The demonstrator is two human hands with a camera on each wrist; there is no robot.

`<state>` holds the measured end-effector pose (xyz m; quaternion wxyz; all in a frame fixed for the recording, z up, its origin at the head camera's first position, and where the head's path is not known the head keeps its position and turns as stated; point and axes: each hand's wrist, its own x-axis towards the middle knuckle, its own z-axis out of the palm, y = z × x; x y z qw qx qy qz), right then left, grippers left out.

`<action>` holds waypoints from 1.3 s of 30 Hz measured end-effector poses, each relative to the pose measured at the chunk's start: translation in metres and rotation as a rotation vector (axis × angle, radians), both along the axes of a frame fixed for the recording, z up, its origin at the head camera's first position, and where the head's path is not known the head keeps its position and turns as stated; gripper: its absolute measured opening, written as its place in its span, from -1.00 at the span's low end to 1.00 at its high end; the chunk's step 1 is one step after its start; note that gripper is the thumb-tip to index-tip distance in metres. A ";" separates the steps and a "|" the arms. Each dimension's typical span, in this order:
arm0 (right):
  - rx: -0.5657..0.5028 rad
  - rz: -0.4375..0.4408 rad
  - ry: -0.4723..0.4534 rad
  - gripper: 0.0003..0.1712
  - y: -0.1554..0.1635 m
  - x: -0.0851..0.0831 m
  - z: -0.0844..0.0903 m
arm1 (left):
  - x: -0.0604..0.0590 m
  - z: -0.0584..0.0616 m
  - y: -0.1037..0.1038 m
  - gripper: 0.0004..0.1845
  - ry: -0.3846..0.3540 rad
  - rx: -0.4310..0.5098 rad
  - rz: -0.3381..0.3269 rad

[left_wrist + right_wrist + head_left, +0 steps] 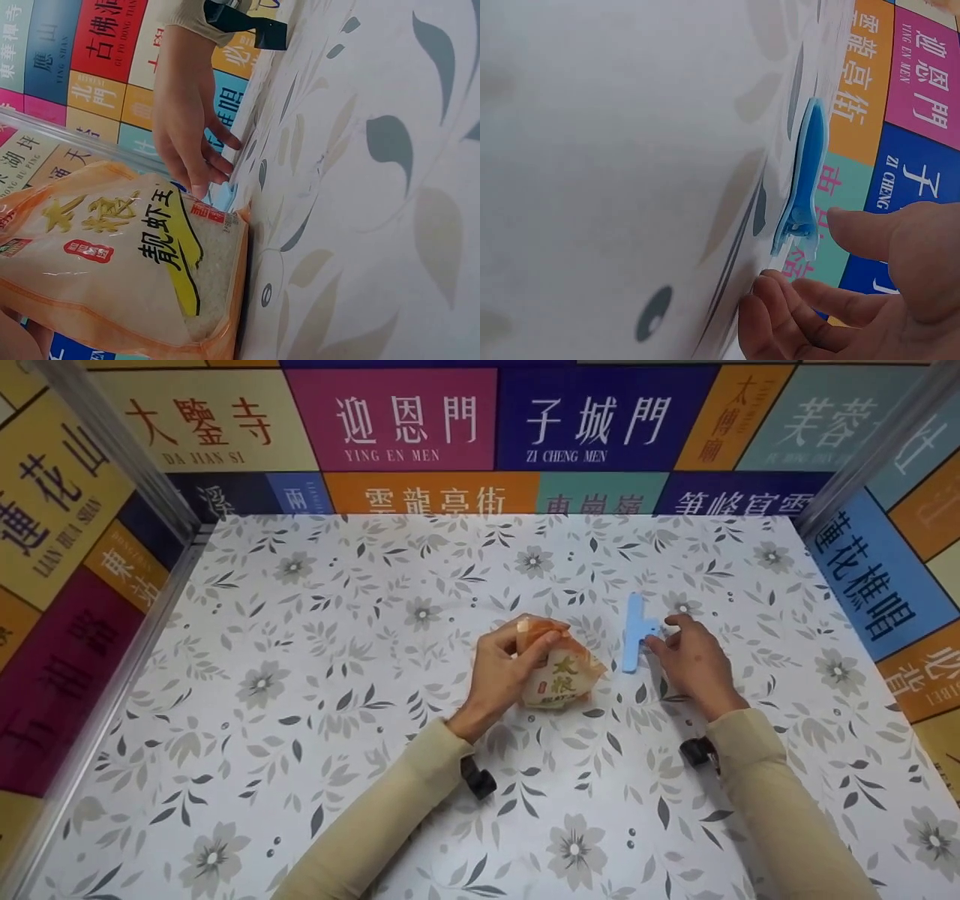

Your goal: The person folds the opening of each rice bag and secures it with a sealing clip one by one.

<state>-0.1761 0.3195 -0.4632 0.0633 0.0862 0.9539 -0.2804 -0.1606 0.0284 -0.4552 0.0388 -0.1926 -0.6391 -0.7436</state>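
My left hand [495,679] grips the gathered top of a small bag of rice [562,679], which stands on the table. The bag has orange edges and Chinese lettering, and pale grains show through its lower part in the left wrist view. Right of it lies a light-blue bag clip [634,634] on the tabletop. My right hand [697,664] is at the clip's handle side, thumb and fingers spread apart. In the right wrist view the thumb is near the clip's handle end [799,225], with the fingers below it; nothing is gripped.
A white tabletop with grey flowers and leaves [420,562] lies beneath everything. Colourful panels with Chinese place names [405,424] rise behind it and at both sides. Dark wrist cameras [478,778] sit below both hands.
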 end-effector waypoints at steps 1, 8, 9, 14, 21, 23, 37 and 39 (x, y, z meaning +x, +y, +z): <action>0.002 0.002 0.003 -0.24 0.000 -0.001 -0.001 | 0.000 0.000 0.000 -0.81 -0.002 0.000 -0.001; -0.006 0.023 0.055 -0.35 0.002 -0.002 -0.002 | -0.001 -0.001 0.000 -0.82 0.000 -0.013 0.003; -0.006 0.026 0.059 -0.36 0.003 -0.002 -0.002 | -0.001 0.000 0.000 -0.83 0.006 -0.017 0.001; -0.005 0.017 0.060 -0.38 0.003 -0.004 -0.001 | -0.002 0.001 0.001 -0.82 0.011 -0.011 -0.010; -0.028 -0.002 0.069 -0.38 0.003 -0.009 -0.001 | -0.002 0.001 0.000 -0.81 0.003 -0.004 -0.004; -0.036 -0.006 0.072 -0.40 0.003 -0.010 -0.001 | -0.002 0.001 0.000 -0.81 0.003 -0.003 0.001; -0.171 -0.048 -0.045 -0.46 0.003 -0.011 0.001 | -0.001 0.000 -0.001 -0.81 -0.015 -0.004 0.003; -0.174 -0.042 -0.064 -0.47 0.004 -0.009 0.004 | 0.000 0.000 0.000 -0.80 -0.022 -0.008 0.006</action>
